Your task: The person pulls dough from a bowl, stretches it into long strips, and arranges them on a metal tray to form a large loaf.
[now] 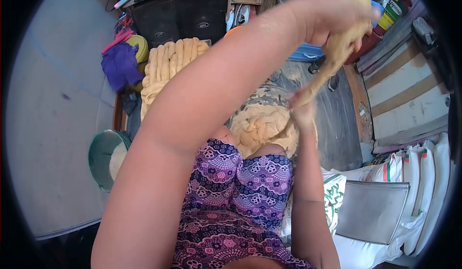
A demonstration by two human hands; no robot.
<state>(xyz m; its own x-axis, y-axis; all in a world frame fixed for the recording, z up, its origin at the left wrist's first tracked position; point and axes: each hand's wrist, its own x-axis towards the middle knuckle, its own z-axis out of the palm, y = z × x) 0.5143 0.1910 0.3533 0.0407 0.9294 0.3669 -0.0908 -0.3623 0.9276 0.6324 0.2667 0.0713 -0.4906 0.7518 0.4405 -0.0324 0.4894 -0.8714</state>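
A long, stretched strip of dough (339, 47) hangs at the upper right. My left hand (337, 19), raised high with the arm crossing the view, is closed around its upper part. Lower down, my right hand (303, 106) grips the strip near its lower end and is somewhat blurred. Below the hands, a large mound of dough (257, 124) lies on the dark floured surface (337, 124), close in front of my body. The mound is partly hidden behind my left arm and chest.
Thick dough rolls (175, 57) lie in rows at the back left. A green basin (101, 160) with pale powder stands at left. Purple cloth (120, 64) hangs near a yellow container. A black cabinet (180, 16) is behind. White sacks (423, 187) stand at right beside a grey panel (370, 211).
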